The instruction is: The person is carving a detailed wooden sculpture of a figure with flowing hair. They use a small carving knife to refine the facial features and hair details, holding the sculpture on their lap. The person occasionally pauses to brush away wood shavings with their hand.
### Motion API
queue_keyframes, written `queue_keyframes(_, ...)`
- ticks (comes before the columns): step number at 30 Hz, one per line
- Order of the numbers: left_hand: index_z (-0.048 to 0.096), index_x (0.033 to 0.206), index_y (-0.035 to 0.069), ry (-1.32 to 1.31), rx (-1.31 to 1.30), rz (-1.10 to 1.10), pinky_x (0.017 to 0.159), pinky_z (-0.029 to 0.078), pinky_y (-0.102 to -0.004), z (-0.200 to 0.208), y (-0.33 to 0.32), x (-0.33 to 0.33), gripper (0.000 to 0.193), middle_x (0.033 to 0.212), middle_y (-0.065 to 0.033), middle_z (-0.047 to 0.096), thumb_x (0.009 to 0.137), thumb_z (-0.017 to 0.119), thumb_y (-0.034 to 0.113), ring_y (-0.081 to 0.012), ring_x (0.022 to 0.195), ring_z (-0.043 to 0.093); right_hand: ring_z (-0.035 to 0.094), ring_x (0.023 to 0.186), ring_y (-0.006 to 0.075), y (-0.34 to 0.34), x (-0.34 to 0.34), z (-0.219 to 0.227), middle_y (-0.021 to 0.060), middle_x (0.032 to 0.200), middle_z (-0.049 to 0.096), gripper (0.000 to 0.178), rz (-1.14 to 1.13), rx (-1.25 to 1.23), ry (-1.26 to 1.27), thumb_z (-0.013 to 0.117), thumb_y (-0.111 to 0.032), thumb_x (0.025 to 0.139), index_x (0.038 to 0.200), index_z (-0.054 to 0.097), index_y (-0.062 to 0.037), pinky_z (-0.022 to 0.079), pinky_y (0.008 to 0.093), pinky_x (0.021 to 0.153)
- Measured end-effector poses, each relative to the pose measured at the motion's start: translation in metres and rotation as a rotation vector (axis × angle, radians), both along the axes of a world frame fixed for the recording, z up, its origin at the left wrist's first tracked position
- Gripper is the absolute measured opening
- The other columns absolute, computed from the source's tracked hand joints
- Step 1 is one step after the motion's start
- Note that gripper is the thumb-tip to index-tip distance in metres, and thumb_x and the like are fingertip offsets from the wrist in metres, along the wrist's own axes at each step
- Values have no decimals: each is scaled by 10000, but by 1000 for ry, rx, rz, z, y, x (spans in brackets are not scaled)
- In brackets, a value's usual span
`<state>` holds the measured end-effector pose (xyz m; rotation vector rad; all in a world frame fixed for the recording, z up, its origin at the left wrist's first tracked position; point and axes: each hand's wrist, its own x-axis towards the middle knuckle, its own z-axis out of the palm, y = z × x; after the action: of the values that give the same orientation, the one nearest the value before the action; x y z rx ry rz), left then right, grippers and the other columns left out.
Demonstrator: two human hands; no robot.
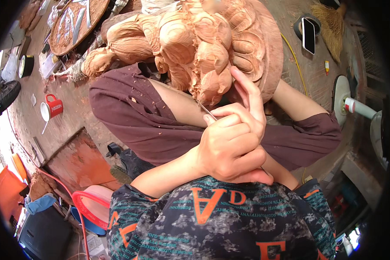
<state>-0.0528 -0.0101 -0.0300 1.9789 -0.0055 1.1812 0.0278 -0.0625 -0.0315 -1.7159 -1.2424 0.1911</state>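
Two hands meeting: left grip (232,149), right grip (254,102). One thin metal tool (207,111) protruding from left grip. One wood carving (177,39) resting ahead of grips. One phone (308,36), one straw broom (332,30), one small yellow bottle (326,68) lying ahead right of grips. One red cup (54,106), one black roll (26,66) sitting left of grips. One round tray (96,21) lying ahead left, carrying several metal blades (78,26); exact count being unclear.
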Motion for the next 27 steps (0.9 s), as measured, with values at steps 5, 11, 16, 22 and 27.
queue_keyframes(5,500,642,78,-45,-63,-66,595,361,-333,7,5,1,369,673,-37,424,680,723,370,-211,620,492,633,1054,330,1,6,2,242,1262,569,158,114,-54,105,767,-70,635,721,666,16,506,395,912)
queue_keyframes(11,713,891,133,418,-224,342,783,392,-354,-5,7,-56,281,983,-75,522,613,755,144,-257,867,505,582,985,319,-7,9,1,163,1118,597,273,190,-70,-151,754,-111,636,895,705,-40,477,395,842)
queue_keyframes(16,696,1009,12,326,-543,415,630,464,-271,-20,-6,-85,225,968,-106,549,805,633,-59,-168,748,536,595,778,208,-20,-4,-11,83,966,583,429,300,-61,-129,795,-111,724,1128,672,-36,493,304,644)
queue_keyframes(22,683,981,-45,232,-597,438,734,531,-300,-27,1,-63,146,1000,-175,634,882,579,-21,-224,847,655,633,844,250,-21,-10,-16,131,1062,592,531,312,-55,-94,732,-12,727,1241,605,31,526,331,717)
queue_keyframes(27,687,941,-63,220,-837,482,738,555,-305,-31,-10,-74,131,964,-183,684,900,564,-43,-227,833,682,625,871,272,-18,-14,-12,139,1062,590,523,447,-170,-137,693,7,730,1240,590,47,519,352,760)
